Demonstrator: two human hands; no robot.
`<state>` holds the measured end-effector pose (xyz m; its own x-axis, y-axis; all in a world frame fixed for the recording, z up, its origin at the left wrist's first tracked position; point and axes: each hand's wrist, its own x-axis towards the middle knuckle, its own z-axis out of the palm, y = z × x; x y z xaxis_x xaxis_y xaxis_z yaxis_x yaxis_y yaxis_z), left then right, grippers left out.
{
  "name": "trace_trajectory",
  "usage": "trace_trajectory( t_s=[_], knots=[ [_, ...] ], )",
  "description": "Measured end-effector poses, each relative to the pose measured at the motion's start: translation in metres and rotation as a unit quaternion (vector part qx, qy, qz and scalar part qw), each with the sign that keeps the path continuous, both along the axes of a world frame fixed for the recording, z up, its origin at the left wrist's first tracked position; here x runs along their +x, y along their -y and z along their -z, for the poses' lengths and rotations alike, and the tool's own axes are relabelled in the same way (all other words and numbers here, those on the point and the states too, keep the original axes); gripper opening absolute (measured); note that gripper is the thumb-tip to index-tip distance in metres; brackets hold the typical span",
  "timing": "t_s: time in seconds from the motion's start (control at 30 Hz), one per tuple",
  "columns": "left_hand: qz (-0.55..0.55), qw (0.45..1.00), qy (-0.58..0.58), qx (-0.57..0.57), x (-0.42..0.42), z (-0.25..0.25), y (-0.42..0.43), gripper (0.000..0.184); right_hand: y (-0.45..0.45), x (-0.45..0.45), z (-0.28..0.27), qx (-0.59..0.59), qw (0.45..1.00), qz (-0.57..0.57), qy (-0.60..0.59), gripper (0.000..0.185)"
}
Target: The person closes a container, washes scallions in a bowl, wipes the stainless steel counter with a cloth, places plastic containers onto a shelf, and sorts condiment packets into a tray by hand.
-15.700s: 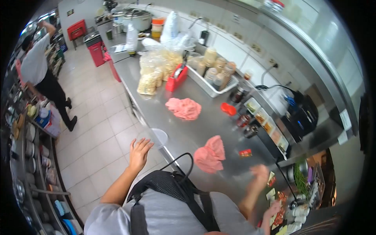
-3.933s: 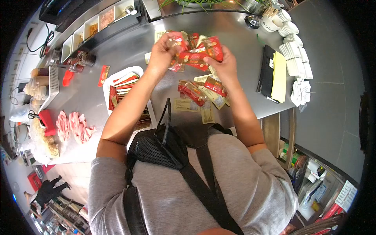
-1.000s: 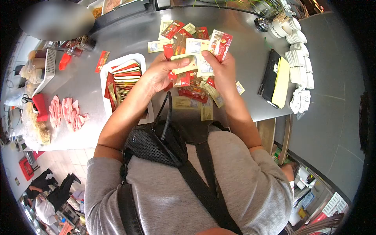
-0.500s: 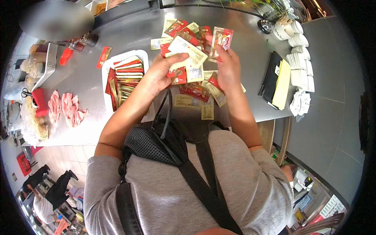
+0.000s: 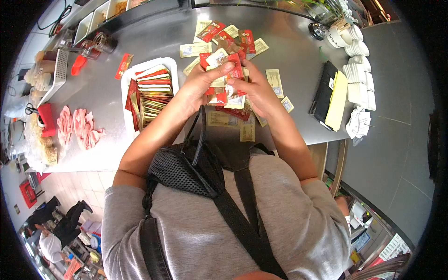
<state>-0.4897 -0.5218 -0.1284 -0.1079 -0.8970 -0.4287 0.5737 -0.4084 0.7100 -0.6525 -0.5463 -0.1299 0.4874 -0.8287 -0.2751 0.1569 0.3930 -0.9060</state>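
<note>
My left hand [image 5: 197, 87] is closed around a small bunch of red and cream sachets, its thumb pressed over the top. From the other side, my right hand [image 5: 261, 93] grips a red sachet [image 5: 237, 69] that lies against the bunch. Loose red and cream sachets are scattered on the steel counter around and beneath both hands, such as a cream sachet [image 5: 274, 82] beside my right hand. Left of my left forearm stands a white tray [image 5: 173, 73] with a packed row of sachets [image 5: 153, 95]. Fingers hide part of the bunch.
A lone red sachet [image 5: 123, 66] lies beyond the tray. Pink gloves [image 5: 84, 130], a white basket [image 5: 59, 74] and scissors [image 5: 31, 109] are at left. A black folder with yellow paper [image 5: 337, 100] and stacked white cups [image 5: 357, 70] are at right. Another person [image 5: 50, 245] is at lower left.
My right hand has moved left with a red sachet and brought it against the bunch in my left hand. Cream sachets on the counter at right are now uncovered.
</note>
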Motion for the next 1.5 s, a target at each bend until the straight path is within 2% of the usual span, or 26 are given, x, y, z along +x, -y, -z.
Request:
trace_trajectory(
  t_s=[0.07, 0.2, 0.33, 0.43, 0.47, 0.57, 0.6, 0.63, 0.67, 0.7, 0.73, 0.77, 0.83, 0.87, 0.9, 0.97, 1.0, 1.1, 1.17, 1.23, 1.27, 1.37, 1.47, 1.5],
  knots=[
    [-0.03, 0.998, 0.044, -0.042, -0.005, 0.005, -0.004, 0.041, -0.005, -0.001, -0.002, 0.045, 0.999, 0.001, 0.029, 0.07],
    [-0.064, 0.995, 0.017, -0.075, -0.012, -0.003, -0.006, 0.036, -0.019, -0.002, 0.003, 0.114, 0.985, 0.049, 0.12, 0.067],
    [-0.069, 0.996, -0.009, -0.06, -0.018, -0.001, -0.002, 0.04, -0.027, 0.007, 0.01, 0.152, 0.965, 0.073, 0.2, 0.066],
    [-0.074, 0.991, 0.023, -0.11, -0.028, 0.013, 0.01, 0.045, -0.023, 0.007, 0.022, 0.084, 0.979, 0.099, 0.158, 0.065],
    [-0.075, 0.987, 0.07, -0.122, -0.031, 0.016, 0.013, 0.046, -0.019, 0.004, 0.021, 0.076, 0.981, 0.099, 0.151, 0.065],
    [-0.02, 0.991, -0.008, -0.131, -0.036, 0.008, 0.015, 0.044, -0.006, -0.012, 0.017, 0.04, 0.986, 0.108, 0.12, 0.064],
    [0.011, 0.994, -0.022, -0.102, -0.034, 0.007, 0.018, 0.042, -0.002, -0.016, 0.017, 0.02, 0.988, 0.116, 0.103, 0.062],
    [0.014, 0.996, 0.004, -0.091, -0.036, 0.006, 0.021, 0.041, 0.003, -0.019, 0.018, 0.0, 0.988, 0.124, 0.087, 0.059],
    [0.016, 0.996, 0.03, -0.079, -0.039, 0.003, 0.026, 0.04, 0.011, -0.021, 0.026, -0.037, 0.986, 0.149, 0.069, 0.057],
    [0.018, 0.996, 0.057, -0.068, -0.042, 0.0, 0.03, 0.04, 0.019, -0.027, 0.026, -0.125, 0.981, 0.149, -0.012, 0.055],
    [-0.001, 0.995, -0.025, -0.099, -0.042, 0.014, 0.044, 0.038, 0.028, -0.035, 0.023, -0.211, 0.962, 0.146, -0.093, 0.053],
    [0.0, 0.992, -0.01, -0.124, -0.039, 0.027, 0.055, 0.041, 0.034, -0.041, 0.018, -0.294, 0.929, 0.141, -0.173, 0.051],
    [0.005, 0.985, 0.02, -0.173, -0.034, 0.031, 0.068, 0.051, 0.038, -0.05, 0.012, -0.338, 0.87, 0.118, -0.339, 0.048],
    [0.002, 0.991, 0.016, -0.134, -0.034, 0.034, 0.072, 0.067, 0.041, -0.053, 0.018, -0.363, 0.836, 0.094, -0.402, 0.048],
    [0.018, 0.986, 0.083, -0.145, -0.036, 0.041, 0.076, 0.069, 0.043, -0.055, 0.024, -0.385, 0.796, 0.069, -0.462, 0.049],
    [0.049, 0.961, 0.215, -0.166, -0.042, 0.062, 0.08, 0.071, 0.041, -0.055, 0.039, -0.433, 0.769, 0.061, -0.466, 0.054],
    [0.057, 0.941, 0.236, -0.233, -0.045, 0.063, 0.076, 0.074, 0.037, -0.052, 0.043, -0.443, 0.757, 0.059, -0.478, 0.056],
    [0.061, 0.931, 0.24, -0.268, -0.055, 0.065, 0.07, 0.076, 0.033, -0.05, 0.047, -0.469, 0.73, 0.059, -0.494, 0.064],
    [0.071, 0.936, 0.231, -0.257, -0.055, 0.061, 0.066, 0.068, 0.032, -0.05, 0.05, -0.471, 0.724, 0.076, -0.498, 0.064],
    [0.091, 0.941, 0.204, -0.254, -0.056, 0.06, 0.067, 0.059, 0.034, -0.05, 0.056, -0.44, 0.765, 0.104, -0.459, 0.065],
    [0.071, 0.925, 0.246, -0.281, -0.057, 0.067, 0.07, 0.045, 0.035, -0.049, 0.057, -0.424, 0.783, 0.119, -0.439, 0.065],
    [0.042, 0.943, 0.251, -0.216, -0.055, 0.076, 0.075, 0.036, 0.037, -0.046, 0.054, -0.408, 0.807, 0.13, -0.407, 0.068],
    [-0.005, 0.987, 0.091, -0.129, -0.056, 0.088, 0.081, 0.031, 0.038, -0.046, 0.071, -0.435, 0.782, 0.127, -0.428, 0.065],
    [-0.005, 0.989, 0.082, -0.124, -0.057, 0.086, 0.081, 0.031, 0.039, -0.046, 0.072, -0.404, 0.8, 0.124, -0.425, 0.062]
  ],
)
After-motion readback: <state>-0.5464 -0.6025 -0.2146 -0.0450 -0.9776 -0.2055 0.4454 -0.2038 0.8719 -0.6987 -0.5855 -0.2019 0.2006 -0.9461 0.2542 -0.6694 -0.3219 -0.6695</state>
